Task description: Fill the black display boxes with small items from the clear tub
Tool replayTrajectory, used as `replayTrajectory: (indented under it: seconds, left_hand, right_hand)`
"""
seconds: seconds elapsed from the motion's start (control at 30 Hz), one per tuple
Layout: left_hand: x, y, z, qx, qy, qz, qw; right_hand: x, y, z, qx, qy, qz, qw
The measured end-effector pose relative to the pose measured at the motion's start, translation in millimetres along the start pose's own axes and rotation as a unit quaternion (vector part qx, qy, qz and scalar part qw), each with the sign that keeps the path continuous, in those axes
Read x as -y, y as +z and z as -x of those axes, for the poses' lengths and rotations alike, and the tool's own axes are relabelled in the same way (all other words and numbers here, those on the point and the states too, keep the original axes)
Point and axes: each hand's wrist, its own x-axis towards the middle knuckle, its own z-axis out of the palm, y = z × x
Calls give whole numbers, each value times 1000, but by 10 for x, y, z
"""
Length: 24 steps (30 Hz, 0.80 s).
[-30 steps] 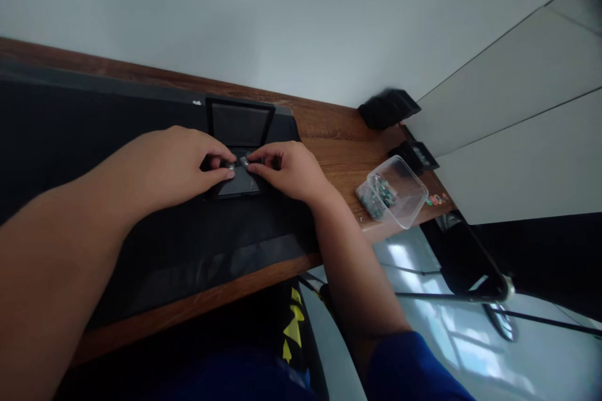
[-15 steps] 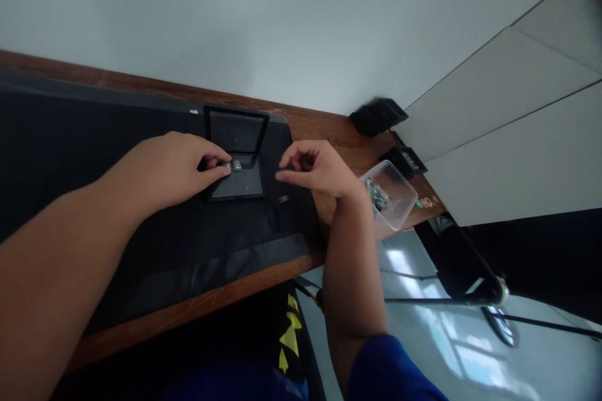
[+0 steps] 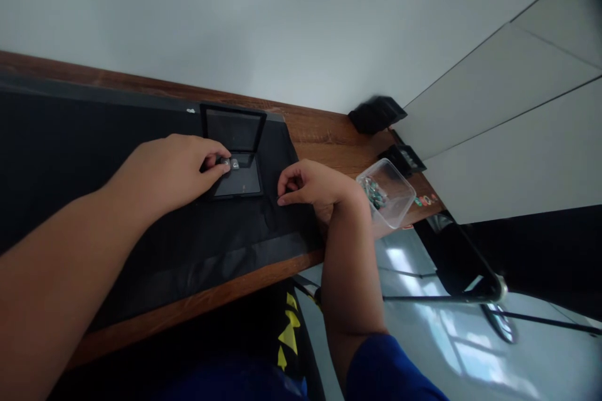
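Note:
A hinged black case (image 3: 247,185) lies open on a dark mat, its windowed lid (image 3: 234,128) raised at the back. Inside its base, near the left, rests a small clear tile (image 3: 235,164) with a pale mark, possibly a letter. My left hand (image 3: 181,163) reaches over the case's left side, thumb and fingers pinched on a second small clear tile (image 3: 226,163) beside the first. To the right of the case, my right hand (image 3: 315,183) is low over the mat, thumb and fingertips closed together. Whatever lies between those fingertips is hidden.
The black mat (image 3: 188,257) covers much of the wooden desk (image 3: 320,128). A clear plastic box (image 3: 399,200) with small greenish pieces stands right of my right forearm. Black holders (image 3: 376,114) stand by the wall, and small coloured rings (image 3: 426,200) lie near the desk's right end.
My right hand has lowered toward me, its fingertips now where a small oblong piece lay on the mat; that piece is out of sight. My left hand stays at the case.

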Motion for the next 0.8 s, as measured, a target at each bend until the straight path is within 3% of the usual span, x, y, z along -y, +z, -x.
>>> replayTrajectory:
  seconds: [0.07, 0.23, 0.3, 0.47, 0.8]
  left_hand:
    - [-43, 1, 8, 3, -8, 2, 1000]
    - [-95, -20, 16, 19, -16, 11, 1000]
    - [-77, -20, 5, 26, -9, 16, 1000]
    - [-50, 2, -16, 25, 4, 35, 999]
    - [-113, -15, 11, 27, 14, 33, 999]
  right_hand:
    - [-6, 6, -3, -28, -15, -18, 999]
    - [3, 91, -89, -201, -96, -44, 974]
    - [28, 142, -140, -243, -111, -24, 963]
    - [132, 258, -242, -288, -121, 35, 949]
    - [347, 401, -271, -308, -55, 216, 925]
